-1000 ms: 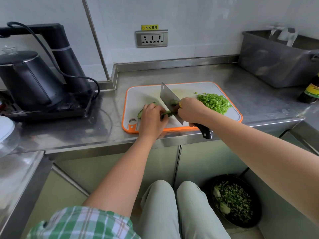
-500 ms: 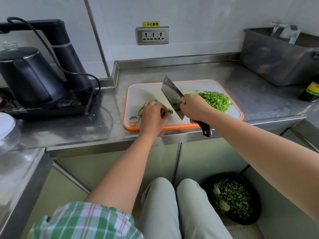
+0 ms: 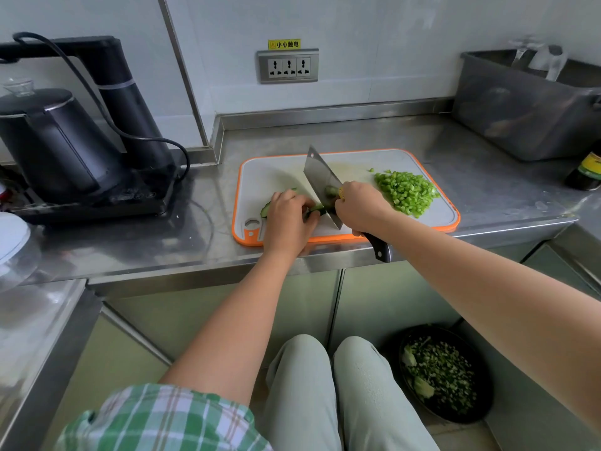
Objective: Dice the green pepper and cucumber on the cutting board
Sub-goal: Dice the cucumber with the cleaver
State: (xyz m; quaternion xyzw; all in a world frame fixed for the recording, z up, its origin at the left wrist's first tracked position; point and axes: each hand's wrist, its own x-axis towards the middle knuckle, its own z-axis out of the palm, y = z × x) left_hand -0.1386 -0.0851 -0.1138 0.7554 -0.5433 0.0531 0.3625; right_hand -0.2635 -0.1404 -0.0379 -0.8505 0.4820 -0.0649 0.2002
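A white cutting board (image 3: 357, 161) with an orange rim lies on the steel counter. A heap of diced green pepper (image 3: 406, 192) sits on its right half. My left hand (image 3: 287, 219) holds down a dark green cucumber (image 3: 265, 209) with curled fingers; most of the cucumber is hidden under the hand. My right hand (image 3: 361, 209) grips the black handle of a cleaver (image 3: 320, 180), whose blade stands against the cucumber just right of my left fingers.
A black electric kettle (image 3: 55, 144) on its base stands at the left with a cord. A grey tub (image 3: 527, 105) and a dark bottle (image 3: 587, 172) are at the right. A black bin (image 3: 442, 372) of green scraps sits on the floor by my knees.
The cleaver rose off the cucumber half a second ago and has come back down on it. My left hand has stayed on the cucumber.
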